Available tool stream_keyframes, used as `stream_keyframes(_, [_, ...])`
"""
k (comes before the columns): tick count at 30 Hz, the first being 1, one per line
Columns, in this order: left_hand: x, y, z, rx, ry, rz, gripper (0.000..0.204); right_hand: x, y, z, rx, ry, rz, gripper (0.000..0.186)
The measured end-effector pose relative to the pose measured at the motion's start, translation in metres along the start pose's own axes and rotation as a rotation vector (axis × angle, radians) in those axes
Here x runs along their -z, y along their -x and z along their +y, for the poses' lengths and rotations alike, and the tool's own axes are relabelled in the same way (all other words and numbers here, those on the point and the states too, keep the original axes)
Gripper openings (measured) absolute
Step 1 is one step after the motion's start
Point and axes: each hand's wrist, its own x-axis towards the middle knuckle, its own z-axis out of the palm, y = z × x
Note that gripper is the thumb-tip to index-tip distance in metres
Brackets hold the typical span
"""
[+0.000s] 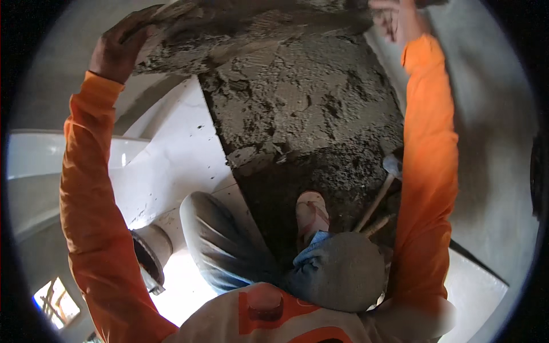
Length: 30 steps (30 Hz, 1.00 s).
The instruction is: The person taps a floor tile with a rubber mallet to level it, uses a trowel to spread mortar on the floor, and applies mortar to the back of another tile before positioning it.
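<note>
At the top left, my left hand [121,48] is closed round the edge of a long slab smeared with wet mortar [257,20]. The slab's upper part runs out of the picture, so its full shape is hidden. My right hand [396,22] is by the slab's right end, close to the grey wall, its fingers apart; a firm hold does not show. Below the slab spreads a bed of rough grey mortar [297,97], with ridges and pits in its surface.
White tiles [171,137] border the mortar on the left. A hammer [392,166] with a wooden handle rests near my right forearm, beside another wooden handle [379,224]. A dark bucket [153,254] stands lower left. My sandalled foot [311,211] is on the dark ground. A grey wall [492,143] rises right.
</note>
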Motion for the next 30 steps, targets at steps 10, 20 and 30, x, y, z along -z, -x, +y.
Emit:
stream_keyframes(10, [0.028,-0.057,-0.056,0.016,0.064,-0.181,0.041,0.113,0.264,0.282,-0.443,1.08,0.154,0.055])
stream_keyframes(20, [-0.006,-0.095,-0.086,0.216,-0.093,-0.069,0.053,0.074,0.435,0.312,-0.753,0.699,0.192,0.05])
stream_keyframes(30, [-0.009,-0.103,-0.104,0.306,0.178,-0.063,0.061,0.111,0.369,0.369,-0.801,0.834,0.774,0.059])
